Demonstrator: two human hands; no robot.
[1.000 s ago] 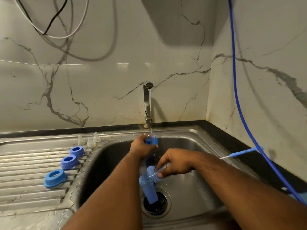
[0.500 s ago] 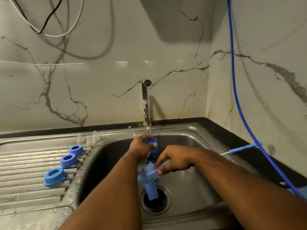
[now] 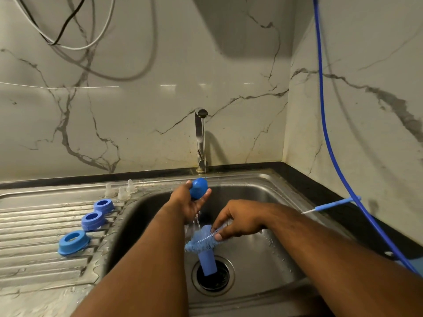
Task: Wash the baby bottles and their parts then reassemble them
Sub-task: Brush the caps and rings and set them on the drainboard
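A plain blue cap (image 3: 198, 188) is sitting in the fingertips of the left hand (image 3: 191, 205). Just below the fingers of the right hand (image 3: 239, 221), a bottle brush (image 3: 200, 242) is showing blue bristles, whitish strands and a blue handle. Left of the fingers, three blue rings (image 3: 93, 220) and clear teats (image 3: 123, 194) are lying on a ridged silver-grey drainboard (image 3: 34, 225). Beyond the fingers, a white marble wall (image 3: 137, 110) is showing grey veins.
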